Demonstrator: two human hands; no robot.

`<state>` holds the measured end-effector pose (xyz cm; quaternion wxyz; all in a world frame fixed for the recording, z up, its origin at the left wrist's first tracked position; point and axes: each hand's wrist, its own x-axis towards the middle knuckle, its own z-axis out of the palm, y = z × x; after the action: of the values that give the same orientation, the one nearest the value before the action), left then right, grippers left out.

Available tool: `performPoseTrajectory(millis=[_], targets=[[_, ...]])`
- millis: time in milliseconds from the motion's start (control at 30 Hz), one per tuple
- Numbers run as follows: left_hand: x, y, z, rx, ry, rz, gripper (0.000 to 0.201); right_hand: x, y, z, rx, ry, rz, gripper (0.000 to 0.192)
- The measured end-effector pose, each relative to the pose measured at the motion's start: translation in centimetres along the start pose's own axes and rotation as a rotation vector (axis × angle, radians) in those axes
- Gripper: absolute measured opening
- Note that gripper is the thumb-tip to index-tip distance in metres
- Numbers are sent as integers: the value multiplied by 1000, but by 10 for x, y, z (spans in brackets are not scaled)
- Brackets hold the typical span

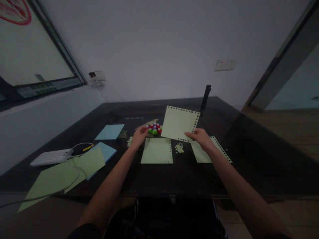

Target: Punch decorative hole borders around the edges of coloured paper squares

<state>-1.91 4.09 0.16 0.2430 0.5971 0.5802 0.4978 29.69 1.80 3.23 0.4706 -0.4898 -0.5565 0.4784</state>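
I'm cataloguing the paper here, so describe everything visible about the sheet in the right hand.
The sheet is pale yellow-green, thin and paper-like, with a plain middle. Small cut-outs line its top and right edges and part of the bottom; their exact shapes are hard to tell. The right hand grips it near the lower right corner, thumb on top, tilted above the dark table.

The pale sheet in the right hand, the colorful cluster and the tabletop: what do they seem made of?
Pale sheet: probably matte paper or card, thin with small holes along edges. Colorful cluster: perhaps plastic, given bright, rounded shapes; finish too small to judge. Tabletop: dark, smooth-looking; material unclear.
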Motion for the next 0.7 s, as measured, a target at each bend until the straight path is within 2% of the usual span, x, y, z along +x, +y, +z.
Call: performPoseTrajectory(millis=[133, 200, 400, 700], targets=[[15, -9, 9, 356, 13, 107, 30, -8, 1, -11, -20, 41, 2, 28], [20, -14, 15, 448, 16, 118, 32, -10, 5, -12, 13, 63, 22, 30], [20, -24, 23, 525, -1, 95, 32, -12, 15, -11, 134, 109, 41, 33], [16, -22, 24, 695, -4, 97, 32, -8, 20, -7, 155, 135, 89, 29]])
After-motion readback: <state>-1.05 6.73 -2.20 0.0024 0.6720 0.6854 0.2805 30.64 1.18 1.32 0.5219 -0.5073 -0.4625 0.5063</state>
